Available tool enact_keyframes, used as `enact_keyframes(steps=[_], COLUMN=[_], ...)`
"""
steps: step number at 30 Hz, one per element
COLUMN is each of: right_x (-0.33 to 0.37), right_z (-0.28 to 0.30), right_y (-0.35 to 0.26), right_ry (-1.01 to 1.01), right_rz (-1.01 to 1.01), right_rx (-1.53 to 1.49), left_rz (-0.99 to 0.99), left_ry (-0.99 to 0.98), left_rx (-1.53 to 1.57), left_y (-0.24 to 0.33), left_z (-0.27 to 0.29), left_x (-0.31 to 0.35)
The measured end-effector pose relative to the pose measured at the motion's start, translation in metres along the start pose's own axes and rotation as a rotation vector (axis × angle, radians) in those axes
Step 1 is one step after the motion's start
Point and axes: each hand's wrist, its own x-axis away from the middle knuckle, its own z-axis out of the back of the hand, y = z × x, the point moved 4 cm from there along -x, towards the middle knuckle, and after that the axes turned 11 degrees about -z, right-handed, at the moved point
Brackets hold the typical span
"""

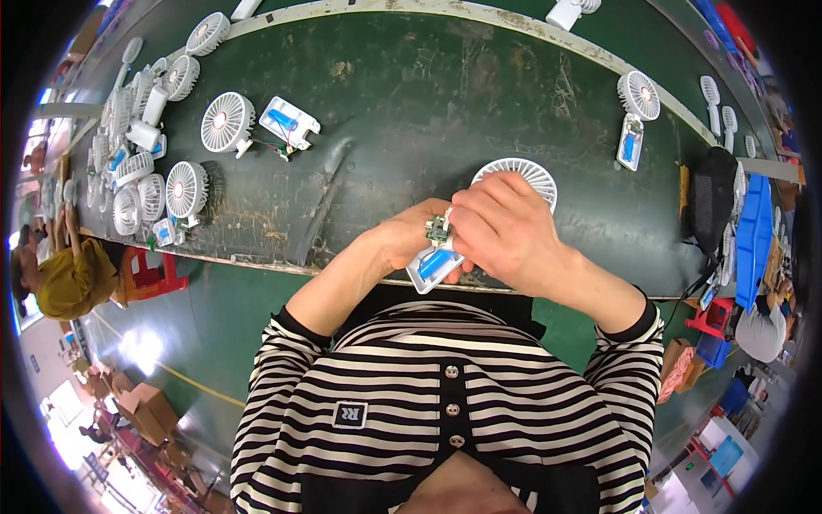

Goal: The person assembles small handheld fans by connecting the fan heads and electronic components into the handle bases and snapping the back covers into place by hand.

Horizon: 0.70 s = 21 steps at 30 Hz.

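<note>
Both hands meet at the table's near edge over one white handheld fan (541,178), its round grille partly covered by my right hand. Its opened handle shell (419,278) points toward me, with a blue battery (437,264) lying inside. My left hand (402,236) is closed around the shell's left side, by a small green circuit board (437,229). Closed over the joint between fan head and handle is my right hand (507,230), its fingertips bent in close to the board. What those fingertips pinch is hidden.
On the green table (411,103), an opened fan (228,122) lies to the left beside its battery shell (289,124). Many white fans (137,171) crowd the far left. Another opened fan (639,96) and a black bag (712,201) are at right. A co-worker (73,278) sits left.
</note>
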Motion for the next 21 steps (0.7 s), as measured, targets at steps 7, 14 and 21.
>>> enact_keyframes(steps=[7, 14, 21], right_x=[-0.0050, -0.0036, 0.0035], right_z=[0.0059, 0.0027, 0.0001], right_y=[-0.0083, -0.0078, -0.0102], right_ry=[-0.217, -0.163, -0.183], right_rz=[-0.039, -0.061, 0.071], right_rx=[-0.100, -0.095, -0.032], left_rz=[0.034, 0.056, 0.036], left_ry=[-0.018, 0.000, 0.016], left_rx=[-0.002, -0.009, -0.049], left_y=[-0.0016, -0.0063, -0.0064], left_z=[-0.0028, -0.0036, -0.0071], left_x=[0.0010, -0.0020, -0.0045])
